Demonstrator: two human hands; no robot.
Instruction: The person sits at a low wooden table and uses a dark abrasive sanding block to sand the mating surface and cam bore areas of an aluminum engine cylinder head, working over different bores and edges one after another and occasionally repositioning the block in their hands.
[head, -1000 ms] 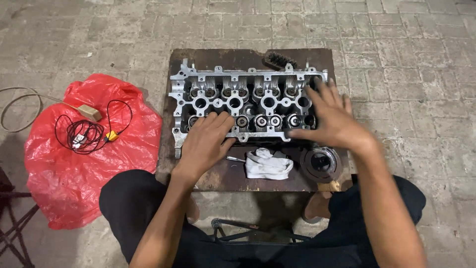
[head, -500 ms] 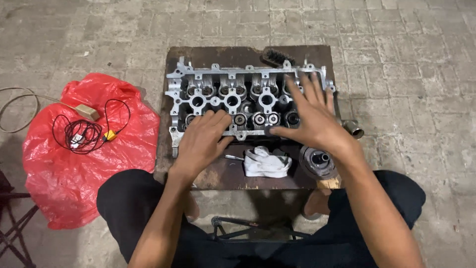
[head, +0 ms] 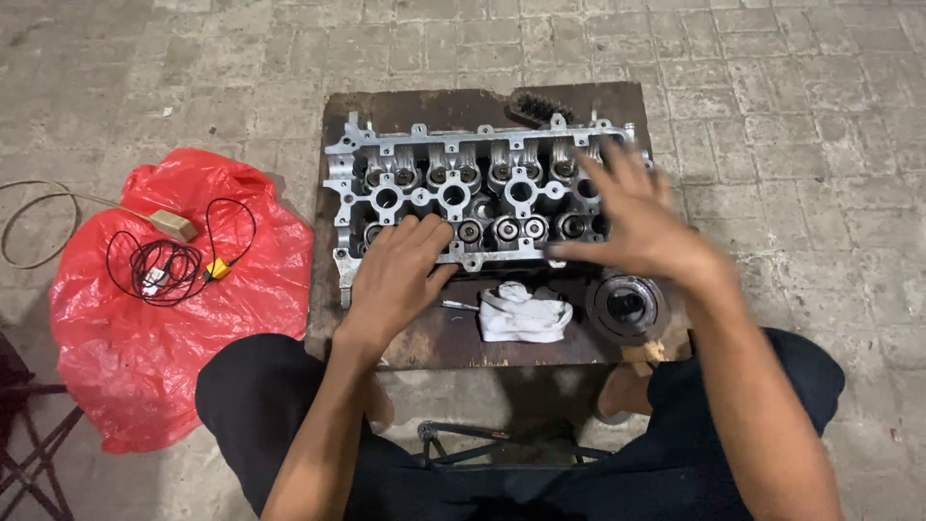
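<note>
Right hand shifted left, seemingly touching cylinder head.

Silver-grey cylinder head — dark brown board, white rag, red bag

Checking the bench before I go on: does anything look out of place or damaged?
Nothing looks damaged or spilled. The grey metal cylinder head sits slightly askew on the dark wooden board; a crumpled white rag and black round part lie loose beside it.
</note>
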